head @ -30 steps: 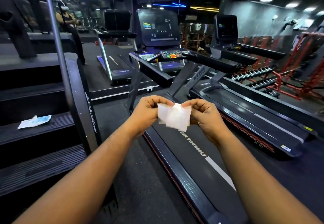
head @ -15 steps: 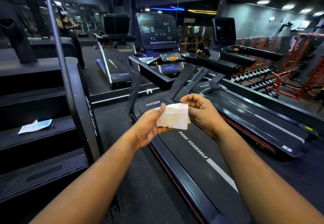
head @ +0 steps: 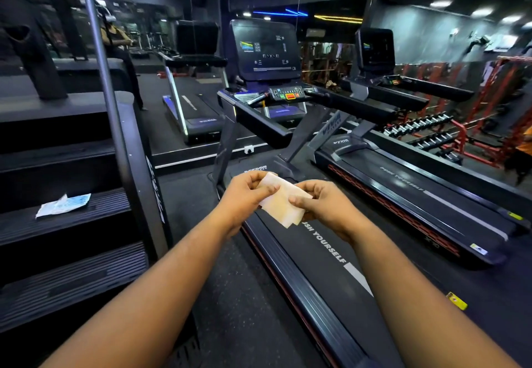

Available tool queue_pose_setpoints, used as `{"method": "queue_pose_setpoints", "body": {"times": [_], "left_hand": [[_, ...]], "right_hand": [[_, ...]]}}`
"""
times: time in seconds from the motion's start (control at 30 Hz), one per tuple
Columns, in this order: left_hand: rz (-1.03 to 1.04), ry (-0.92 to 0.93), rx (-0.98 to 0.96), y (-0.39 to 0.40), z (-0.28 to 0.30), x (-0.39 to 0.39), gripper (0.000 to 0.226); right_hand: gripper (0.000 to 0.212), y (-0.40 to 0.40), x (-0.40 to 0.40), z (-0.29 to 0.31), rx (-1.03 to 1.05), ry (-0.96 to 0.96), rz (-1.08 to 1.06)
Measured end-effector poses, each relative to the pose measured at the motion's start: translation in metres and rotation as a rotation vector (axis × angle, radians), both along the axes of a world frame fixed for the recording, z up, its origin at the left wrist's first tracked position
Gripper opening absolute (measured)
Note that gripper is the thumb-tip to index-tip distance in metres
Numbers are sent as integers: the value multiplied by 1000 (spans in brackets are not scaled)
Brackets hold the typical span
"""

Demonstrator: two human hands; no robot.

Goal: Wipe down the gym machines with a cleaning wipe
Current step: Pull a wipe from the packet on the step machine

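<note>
A folded white cleaning wipe (head: 283, 205) is held between both hands above the belt of the near treadmill (head: 322, 252). My left hand (head: 244, 197) pinches its upper left corner. My right hand (head: 325, 206) grips its right edge, thumb on top. The treadmill's console screen (head: 263, 49) and control panel (head: 289, 94) stand ahead, with long black handrails (head: 259, 123) on both sides.
A stair-climber (head: 72, 200) fills the left, with a torn wipe wrapper (head: 63, 205) on one step. A second treadmill (head: 417, 195) stands right, dumbbell racks (head: 423, 131) behind it. A mirror wall ahead shows a person (head: 115, 39) and another treadmill (head: 193, 102).
The wipe has been turned and folded from a flat square into a tilted, narrower pad. Both hands moved closer together and the view shifted slightly forward.
</note>
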State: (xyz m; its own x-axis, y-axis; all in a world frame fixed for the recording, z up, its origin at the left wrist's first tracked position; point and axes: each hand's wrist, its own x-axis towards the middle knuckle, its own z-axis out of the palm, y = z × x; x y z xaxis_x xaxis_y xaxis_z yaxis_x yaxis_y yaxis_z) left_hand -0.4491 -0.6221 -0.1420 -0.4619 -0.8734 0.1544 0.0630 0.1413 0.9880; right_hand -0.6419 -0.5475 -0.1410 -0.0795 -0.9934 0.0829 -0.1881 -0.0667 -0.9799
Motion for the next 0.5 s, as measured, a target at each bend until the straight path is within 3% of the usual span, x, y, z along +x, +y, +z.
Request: {"method": "queue_pose_setpoints", "body": {"times": [0.1, 0.2, 0.37, 0.5], "left_hand": [[-53, 150, 307, -5, -20, 9, 25], [-131, 120, 469, -11, -46, 16, 44], [-95, 152, 473, -33, -56, 19, 39], [25, 128, 288, -59, -56, 15, 41]], "right_hand": [[14, -13, 17, -5, 9, -108, -82], [11, -22, 33, -19, 50, -222, -134], [13, -34, 54, -39, 109, -338, -182], [17, -52, 56, -42, 125, -310, -222]]}}
